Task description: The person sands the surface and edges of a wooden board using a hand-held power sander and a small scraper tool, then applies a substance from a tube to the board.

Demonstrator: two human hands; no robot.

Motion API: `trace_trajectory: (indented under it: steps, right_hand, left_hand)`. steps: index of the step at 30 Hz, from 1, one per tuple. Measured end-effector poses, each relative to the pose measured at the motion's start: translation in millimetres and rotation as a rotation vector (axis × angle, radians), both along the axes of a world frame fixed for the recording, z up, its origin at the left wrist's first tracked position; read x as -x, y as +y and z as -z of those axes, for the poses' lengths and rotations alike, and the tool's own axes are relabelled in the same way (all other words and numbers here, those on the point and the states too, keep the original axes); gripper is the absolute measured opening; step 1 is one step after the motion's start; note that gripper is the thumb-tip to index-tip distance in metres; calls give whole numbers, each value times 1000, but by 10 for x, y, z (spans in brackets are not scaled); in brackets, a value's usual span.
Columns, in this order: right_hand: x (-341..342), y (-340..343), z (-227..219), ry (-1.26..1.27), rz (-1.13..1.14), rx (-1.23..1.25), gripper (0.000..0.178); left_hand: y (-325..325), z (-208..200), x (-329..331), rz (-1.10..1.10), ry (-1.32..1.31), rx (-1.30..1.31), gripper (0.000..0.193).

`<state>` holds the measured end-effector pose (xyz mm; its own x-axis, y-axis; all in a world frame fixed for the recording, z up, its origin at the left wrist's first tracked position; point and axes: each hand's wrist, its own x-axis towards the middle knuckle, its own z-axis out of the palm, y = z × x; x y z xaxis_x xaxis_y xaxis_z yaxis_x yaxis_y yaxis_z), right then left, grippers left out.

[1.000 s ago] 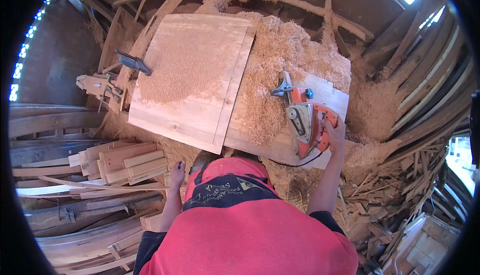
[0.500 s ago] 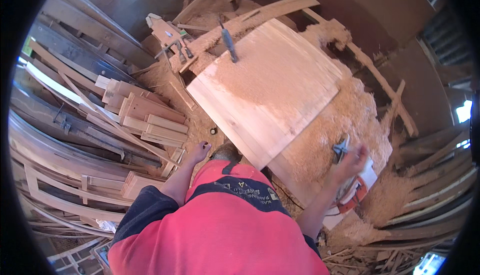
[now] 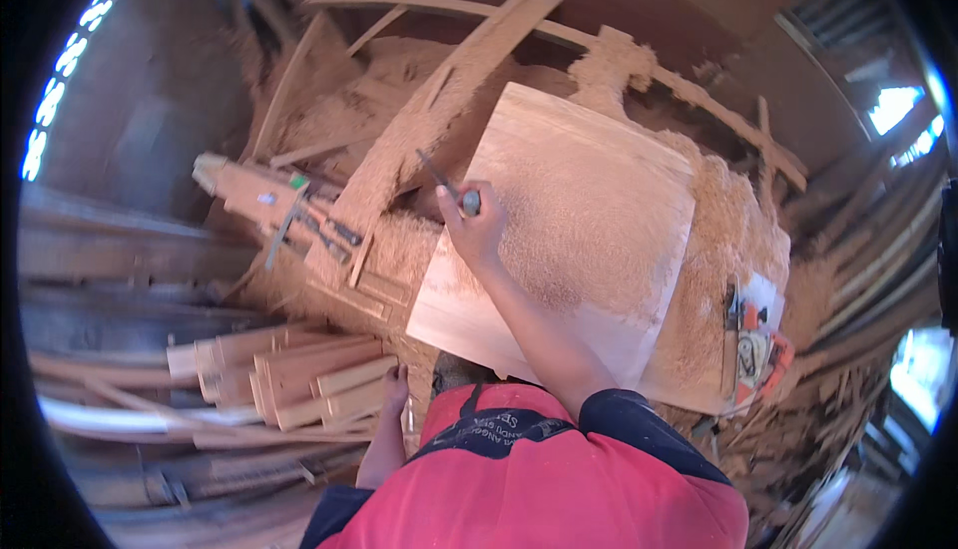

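My right hand reaches over the left part of a wide pale wooden board strewn with shavings. Its fingers are closed round the grey handle of a hand tool with a thin dark shaft pointing away to the left; the exact kind is unclear. Low beside my body hangs my left hand, near stacked wood pieces. Its fingers are too small and foreshortened to read. To the right of the board lies an orange-and-white power tool among the shavings.
Several dark-handled tools lie on a wooden piece at the left. Cut wood blocks are stacked near my left hand. A long shaving-covered plank slants behind the board. Heaped shavings border its right side.
From beside the power tool, my right hand has crossed left over the board and taken hold of the grey-handled tool. My view has turned; the left hand still hangs low.
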<state>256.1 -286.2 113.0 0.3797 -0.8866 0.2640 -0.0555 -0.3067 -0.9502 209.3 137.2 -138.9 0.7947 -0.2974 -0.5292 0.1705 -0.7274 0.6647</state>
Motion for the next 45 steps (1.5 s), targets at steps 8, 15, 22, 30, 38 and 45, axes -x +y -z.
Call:
trace_trajectory:
  steps: [8, 15, 22, 30, 38, 45]
  right_hand:
    - [-22, -654, -148, 166, -831, -3, 28]
    - [-16, 34, -314, -41, 49, 73, 30]
    - [49, -448, -219, 149, -573, 148, 37]
    - [106, 59, -365, -86, -87, 69, 35]
    - [90, -404, -443, 88, -502, -134, 37]
    - [464, 104, -239, 214, 104, 130, 45]
  left_hand:
    - [-311, -482, -1546, -125, 36, 87, 32]
    - [-2613, -1517, -2271, 313, -162, 697, 46]
    - [-4074, -2002, -2194, 582, 55, 889, 32]
    - [-4093, -1794, -2314, 499, 222, 794, 15]
    - [-4041, -1775, -2067, 446, 127, 781, 10]
    - [-4095, -1559, -2173, 452, 7, 783, 6]
